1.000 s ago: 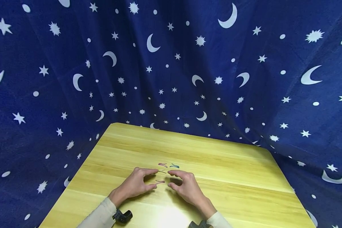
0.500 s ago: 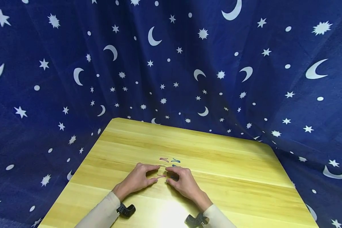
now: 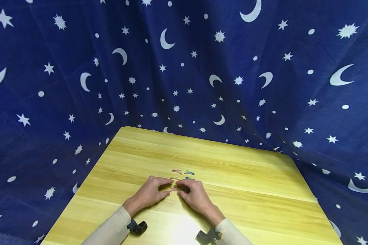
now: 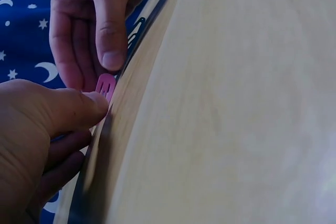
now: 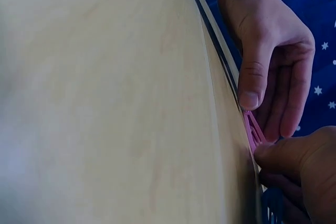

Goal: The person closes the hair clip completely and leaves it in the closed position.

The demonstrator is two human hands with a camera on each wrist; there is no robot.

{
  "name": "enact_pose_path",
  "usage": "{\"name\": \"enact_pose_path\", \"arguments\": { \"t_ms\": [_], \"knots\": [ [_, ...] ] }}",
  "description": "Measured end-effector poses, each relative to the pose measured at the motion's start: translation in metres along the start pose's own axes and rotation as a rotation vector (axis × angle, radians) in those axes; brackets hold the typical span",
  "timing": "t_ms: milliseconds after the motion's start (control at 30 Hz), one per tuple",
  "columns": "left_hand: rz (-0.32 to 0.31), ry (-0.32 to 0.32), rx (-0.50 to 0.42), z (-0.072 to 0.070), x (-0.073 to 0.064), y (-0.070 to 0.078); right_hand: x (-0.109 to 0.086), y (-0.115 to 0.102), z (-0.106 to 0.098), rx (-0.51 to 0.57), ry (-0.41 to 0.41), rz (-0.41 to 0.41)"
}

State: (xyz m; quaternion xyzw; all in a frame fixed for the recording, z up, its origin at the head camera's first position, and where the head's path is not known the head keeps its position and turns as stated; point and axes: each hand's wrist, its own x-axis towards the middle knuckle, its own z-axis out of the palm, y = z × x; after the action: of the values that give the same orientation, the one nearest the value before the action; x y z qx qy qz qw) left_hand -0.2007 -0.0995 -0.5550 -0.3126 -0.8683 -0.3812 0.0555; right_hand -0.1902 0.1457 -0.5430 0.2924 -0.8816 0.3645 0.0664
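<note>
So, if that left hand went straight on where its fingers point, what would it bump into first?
Probably the pink hair clip, right by the left thumb, with the right hand just beyond. Depth is hard to judge, so it might reach both at nearly the same moment.

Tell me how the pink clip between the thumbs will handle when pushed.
The pink clip is likely light, being thin and slotted. Its arms standing apart suggest stiff, springy material. Being narrow, not round, it should slide.
</note>
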Motion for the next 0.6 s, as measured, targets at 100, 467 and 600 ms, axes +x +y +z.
{"name": "enact_pose_path", "arguments": {
  "t_ms": [100, 467, 600],
  "knots": [
    [0.008, 0.008, 0.008, 0.0008, 0.0003, 0.0, 0.0023, -0.0004, 0.0022, 0.013, 0.01, 0.006],
    [0.049, 0.052, 0.037, 0.0053, 0.001, 0.0004, 0.0069, -0.0032, 0.0067, 0.049, 0.026, 0.011],
    [0.04, 0.048, 0.032, 0.0032, 0.0016, 0.0016, 0.0067, -0.0047, 0.0053, 0.035, 0.038, -0.002]
  ]
}}
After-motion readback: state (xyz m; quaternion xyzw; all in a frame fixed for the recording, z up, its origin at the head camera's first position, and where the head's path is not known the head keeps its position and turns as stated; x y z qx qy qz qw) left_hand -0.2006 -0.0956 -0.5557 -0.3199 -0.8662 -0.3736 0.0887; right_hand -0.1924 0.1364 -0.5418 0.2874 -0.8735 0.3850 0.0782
